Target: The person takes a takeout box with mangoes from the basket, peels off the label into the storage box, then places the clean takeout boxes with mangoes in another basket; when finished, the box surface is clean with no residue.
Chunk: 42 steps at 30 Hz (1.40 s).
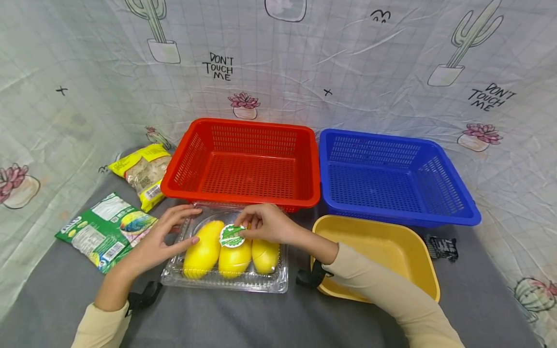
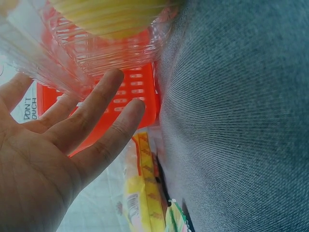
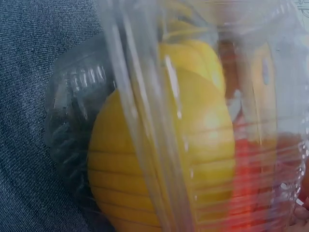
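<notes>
A clear plastic clamshell box (image 1: 224,285) lies in front of the red basket, with several yellow mangoes (image 1: 201,253) visible inside. On its lid is a round green-and-white sticker (image 1: 230,237). My right hand (image 1: 270,224) is over the lid, thumb and index finger pinching the sticker's right edge. Fingers spread, my left hand (image 1: 163,239) rests along the box's left side, thumb on the lid. In the left wrist view those straight fingers (image 2: 99,92) lie against the clear plastic. The right wrist view shows a mango (image 3: 159,145) through the box wall, my right hand mostly hidden.
Behind the box stands a red basket (image 1: 241,195), with a blue basket (image 1: 400,217) beside it. A yellow tub (image 1: 374,237) is at the right, a small black packet (image 1: 441,247) past it. Left lie a green bag (image 1: 106,232) and a yellow bag (image 1: 145,174).
</notes>
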Available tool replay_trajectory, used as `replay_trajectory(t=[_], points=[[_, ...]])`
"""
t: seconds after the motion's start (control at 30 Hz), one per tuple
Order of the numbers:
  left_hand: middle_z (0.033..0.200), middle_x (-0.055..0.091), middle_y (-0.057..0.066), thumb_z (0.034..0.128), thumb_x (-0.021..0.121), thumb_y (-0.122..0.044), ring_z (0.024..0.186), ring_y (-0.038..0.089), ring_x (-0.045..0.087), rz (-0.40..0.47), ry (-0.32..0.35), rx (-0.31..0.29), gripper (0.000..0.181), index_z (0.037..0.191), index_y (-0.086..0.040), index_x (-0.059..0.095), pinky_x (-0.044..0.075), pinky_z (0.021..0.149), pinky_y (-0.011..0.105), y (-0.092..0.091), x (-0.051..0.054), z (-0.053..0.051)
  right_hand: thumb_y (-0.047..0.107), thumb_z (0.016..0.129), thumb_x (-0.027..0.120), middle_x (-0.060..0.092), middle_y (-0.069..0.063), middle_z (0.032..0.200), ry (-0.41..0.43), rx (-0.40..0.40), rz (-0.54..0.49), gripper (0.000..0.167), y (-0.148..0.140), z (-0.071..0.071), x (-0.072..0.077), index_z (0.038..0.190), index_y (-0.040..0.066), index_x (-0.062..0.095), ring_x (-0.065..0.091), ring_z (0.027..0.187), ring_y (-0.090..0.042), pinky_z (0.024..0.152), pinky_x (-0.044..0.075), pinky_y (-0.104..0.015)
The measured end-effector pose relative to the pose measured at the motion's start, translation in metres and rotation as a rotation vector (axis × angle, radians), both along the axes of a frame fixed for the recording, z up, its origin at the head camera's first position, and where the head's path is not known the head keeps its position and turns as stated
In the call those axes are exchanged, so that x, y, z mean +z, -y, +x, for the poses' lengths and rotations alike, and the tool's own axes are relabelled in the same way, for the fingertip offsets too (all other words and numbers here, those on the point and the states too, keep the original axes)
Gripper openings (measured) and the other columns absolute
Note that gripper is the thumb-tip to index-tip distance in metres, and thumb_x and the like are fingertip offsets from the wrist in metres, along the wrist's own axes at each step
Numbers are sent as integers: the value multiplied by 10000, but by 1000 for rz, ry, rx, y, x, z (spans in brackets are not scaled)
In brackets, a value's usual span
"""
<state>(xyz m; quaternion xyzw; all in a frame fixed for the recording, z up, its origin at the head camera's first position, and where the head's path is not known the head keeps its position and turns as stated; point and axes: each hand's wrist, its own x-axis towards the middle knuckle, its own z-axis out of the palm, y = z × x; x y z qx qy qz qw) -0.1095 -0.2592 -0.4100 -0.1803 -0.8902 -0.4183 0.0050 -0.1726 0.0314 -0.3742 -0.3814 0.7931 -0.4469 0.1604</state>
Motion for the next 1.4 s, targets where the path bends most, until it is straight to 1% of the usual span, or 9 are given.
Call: replay_trajectory(t=[0.07, 0.2, 0.27, 0.37, 0.47, 0.67, 0.87, 1.17, 1.4], points=[[1472, 356, 97, 889, 709, -163, 1225, 257, 430, -2, 2, 2, 590, 1427, -203, 471, 407, 931, 147, 0, 1, 0, 53, 837, 758, 638, -45, 834, 24, -7, -8, 210, 0, -1, 1, 1035, 24, 694, 531, 672, -58, 629, 488, -184], [1479, 348, 88, 893, 704, -164, 1234, 226, 417, 6, 5, 0, 590, 1432, -210, 466, 401, 932, 140, 0, 1, -1, 69, 847, 751, 636, -56, 845, 42, -35, -7, 291, 1, -2, 1, 1111, -14, 662, 529, 678, -62, 640, 485, -183], [1483, 345, 80, 896, 701, -154, 1233, 179, 412, 14, 1, -5, 591, 1434, -212, 464, 400, 932, 139, 0, 1, -1, 81, 859, 739, 641, -53, 835, 49, -52, -2, 262, 2, -2, 1, 1092, -17, 671, 523, 674, -60, 637, 473, -178], [1487, 342, 72, 900, 696, -131, 1222, 93, 407, 24, -10, -14, 589, 1436, -210, 464, 403, 933, 149, 0, 0, -1, 89, 878, 720, 639, -44, 817, 52, -64, -2, 159, 2, -1, 0, 1011, 5, 700, 516, 670, -59, 628, 453, -171], [1489, 341, 70, 900, 694, -125, 1218, 55, 400, 26, -16, -17, 591, 1436, -215, 463, 404, 933, 152, 0, -2, -1, 85, 891, 703, 634, -38, 806, 52, -60, -12, 97, 1, -1, -1, 964, 21, 706, 514, 669, -62, 623, 447, -175], [1488, 339, 72, 901, 693, -124, 1223, 89, 405, 25, -15, -22, 595, 1439, -218, 457, 405, 935, 159, 1, -2, -1, 74, 893, 697, 644, -44, 821, 74, -48, -35, 96, -1, -1, -2, 967, 13, 702, 515, 673, -64, 631, 456, -181], [1489, 334, 76, 905, 688, -119, 1207, 64, 410, 26, -13, -24, 600, 1447, -212, 448, 414, 932, 180, 1, -2, 0, 63, 887, 700, 636, -43, 816, 119, -47, -48, 102, -3, -1, 1, 965, -4, 698, 512, 663, -66, 619, 452, -181], [1490, 337, 75, 903, 688, -114, 1203, 56, 409, 29, -16, -26, 601, 1446, -212, 450, 413, 926, 170, 1, -2, 0, 57, 873, 715, 635, -63, 807, 133, -47, -100, 133, -5, 1, 2, 973, -29, 695, 508, 649, -57, 598, 446, -184], [1493, 335, 69, 901, 689, -110, 1221, 94, 403, 29, -15, -32, 612, 1451, -220, 443, 412, 928, 186, 2, -4, 0, 41, 883, 693, 619, -58, 782, 229, -90, -180, 143, -9, 7, 2, 998, -43, 687, 528, 616, -123, 539, 431, -197]])
